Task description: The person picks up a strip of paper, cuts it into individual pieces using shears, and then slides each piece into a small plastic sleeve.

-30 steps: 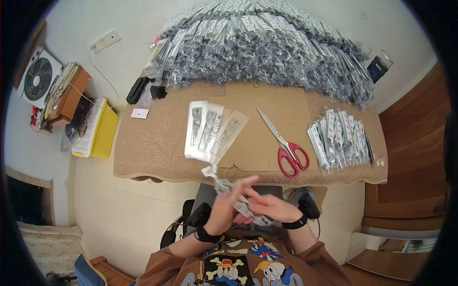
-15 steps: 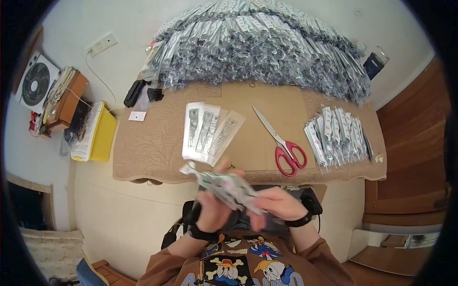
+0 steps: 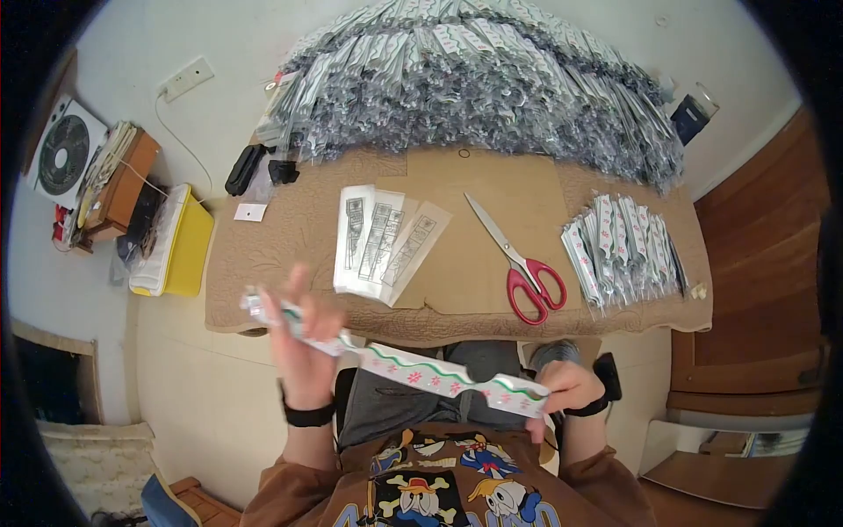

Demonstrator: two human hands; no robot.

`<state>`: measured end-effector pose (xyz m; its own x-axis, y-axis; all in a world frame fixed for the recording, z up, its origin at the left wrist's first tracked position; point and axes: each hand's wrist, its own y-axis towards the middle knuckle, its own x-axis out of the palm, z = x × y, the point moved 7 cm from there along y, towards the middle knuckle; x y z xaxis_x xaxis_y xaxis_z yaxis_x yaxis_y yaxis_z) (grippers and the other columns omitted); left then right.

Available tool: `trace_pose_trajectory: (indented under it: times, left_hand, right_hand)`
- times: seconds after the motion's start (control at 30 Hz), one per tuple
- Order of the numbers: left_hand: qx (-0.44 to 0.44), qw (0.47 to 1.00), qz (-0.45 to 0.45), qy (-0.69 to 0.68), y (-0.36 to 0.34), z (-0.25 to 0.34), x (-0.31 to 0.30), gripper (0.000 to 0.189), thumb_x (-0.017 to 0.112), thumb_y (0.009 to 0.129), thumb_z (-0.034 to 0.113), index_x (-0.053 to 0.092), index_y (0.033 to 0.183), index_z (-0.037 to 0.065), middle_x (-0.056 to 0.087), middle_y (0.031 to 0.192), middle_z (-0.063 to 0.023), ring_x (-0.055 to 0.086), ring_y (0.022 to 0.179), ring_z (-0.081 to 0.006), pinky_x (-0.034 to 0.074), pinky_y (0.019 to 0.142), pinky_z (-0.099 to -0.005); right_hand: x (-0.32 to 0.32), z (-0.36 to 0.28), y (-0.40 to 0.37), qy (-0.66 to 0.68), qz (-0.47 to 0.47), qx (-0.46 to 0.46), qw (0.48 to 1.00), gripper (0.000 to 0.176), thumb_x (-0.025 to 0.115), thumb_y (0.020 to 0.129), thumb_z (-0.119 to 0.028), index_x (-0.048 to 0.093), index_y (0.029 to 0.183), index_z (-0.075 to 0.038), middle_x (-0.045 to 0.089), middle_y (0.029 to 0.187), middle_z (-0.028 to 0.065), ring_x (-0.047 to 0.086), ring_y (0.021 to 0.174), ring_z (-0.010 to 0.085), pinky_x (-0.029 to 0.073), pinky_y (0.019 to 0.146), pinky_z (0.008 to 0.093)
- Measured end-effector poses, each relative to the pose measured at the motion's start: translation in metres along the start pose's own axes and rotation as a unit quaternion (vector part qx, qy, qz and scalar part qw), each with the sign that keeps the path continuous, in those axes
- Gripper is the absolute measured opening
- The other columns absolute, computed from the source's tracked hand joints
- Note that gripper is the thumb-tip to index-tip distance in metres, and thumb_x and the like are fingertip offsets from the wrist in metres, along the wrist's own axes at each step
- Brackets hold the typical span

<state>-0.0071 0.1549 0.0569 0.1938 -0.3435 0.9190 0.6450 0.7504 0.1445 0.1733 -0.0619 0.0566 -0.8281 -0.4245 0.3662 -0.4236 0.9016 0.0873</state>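
A long white strip of packets (image 3: 417,372) with a green wavy line and pink flowers stretches across my lap, narrowing at folds between its sections. My left hand (image 3: 306,356), a little blurred, holds it near its left end, which pokes out past the fingers. At the other end, my right hand (image 3: 569,387) pinches the strip between thumb and fingers. On the table ahead lie three flat sleeves with printed drawings (image 3: 386,244), fanned out. Red-handled scissors (image 3: 525,270) rest beside them, blades apart only slightly if at all.
Plastic-wrapped packets form a huge heap (image 3: 457,88) along the table's back. A smaller bunch of flowered packets (image 3: 623,250) lies at the right. Brown cardboard (image 3: 492,193) covers the middle of the quilted cloth (image 3: 272,272). A black case (image 3: 245,170) sits at the back left.
The bunched strip has been pulled out lengthwise and now shows its flowered side. My left hand has moved left and up, my right hand to the right.
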Motion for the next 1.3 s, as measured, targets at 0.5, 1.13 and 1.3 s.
trace_pose_trajectory:
  times: [0.5, 1.13, 1.3]
  left_hand:
    - [0.118, 0.373, 0.197, 0.899, -0.019, 0.129, -0.042, 0.024, 0.042, 0.09, 0.021, 0.058, 0.097, 0.005, 0.062, 0.081, -0.0072, 0.057, 0.072, -0.018, 0.044, 0.068, -0.0308]
    - [0.189, 0.851, 0.236, 0.43, -0.058, 0.125, -0.04, 0.036, 0.038, 0.093, 0.029, 0.047, 0.117, 0.004, 0.028, 0.056, 0.0062, 0.029, 0.051, -0.004, 0.03, 0.049, -0.0178]
    - [0.27, 0.864, 0.253, 0.341, -0.035, 0.02, 0.013, 0.034, 0.035, 0.094, 0.03, 0.048, 0.11, 0.003, 0.029, 0.064, 0.003, 0.031, 0.058, -0.0052, 0.034, 0.057, -0.0192]
  right_hand:
    - [-0.01, 0.041, 0.022, -0.097, -0.047, 0.15, 0.983, 0.041, 0.053, 0.086, -0.017, 0.042, 0.121, 0.001, 0.063, 0.093, 0.0124, 0.059, 0.088, 0.0161, 0.044, 0.079, 0.0279]
    - [-0.077, -0.046, 0.008, -0.532, 0.479, 0.095, 0.692, 0.046, 0.061, 0.074, -0.002, 0.046, 0.118, -0.001, 0.056, 0.094, 0.0094, 0.058, 0.079, 0.021, 0.046, 0.069, 0.0338]
    - [-0.059, -0.014, 0.018, -0.256, 0.473, 0.07, 0.84, 0.054, 0.065, 0.071, -0.007, 0.043, 0.12, -0.004, 0.05, 0.095, 0.0082, 0.055, 0.081, 0.0204, 0.046, 0.069, 0.0335]
